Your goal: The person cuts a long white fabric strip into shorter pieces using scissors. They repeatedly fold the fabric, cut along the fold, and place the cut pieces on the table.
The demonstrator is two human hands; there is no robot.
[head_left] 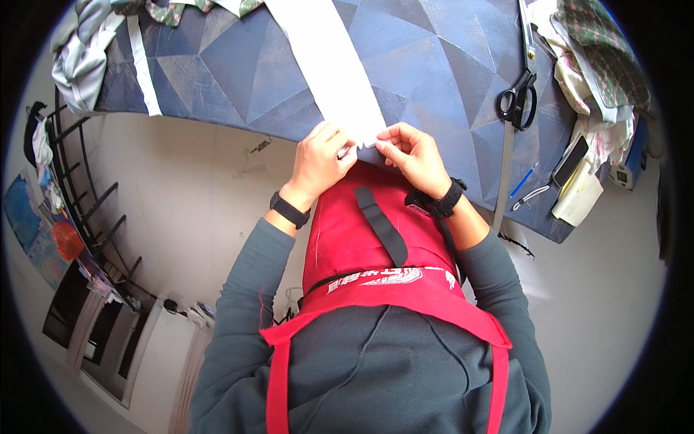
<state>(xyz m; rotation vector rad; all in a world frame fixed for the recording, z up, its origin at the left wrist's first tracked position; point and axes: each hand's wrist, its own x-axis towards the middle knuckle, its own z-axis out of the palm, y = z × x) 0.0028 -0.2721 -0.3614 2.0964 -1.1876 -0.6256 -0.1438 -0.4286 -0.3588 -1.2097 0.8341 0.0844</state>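
both hands pinch the near end of the long white fabric strip at the near edge of the blue patterned table. left hand and right hand sit close together, equally near; the strip runs straight away from them toward the far edge.

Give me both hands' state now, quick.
Left hand: fingers pinched shut on the near end of the white fabric strip.
Right hand: fingers pinched shut on the same strip end, at the edge of the blue table.
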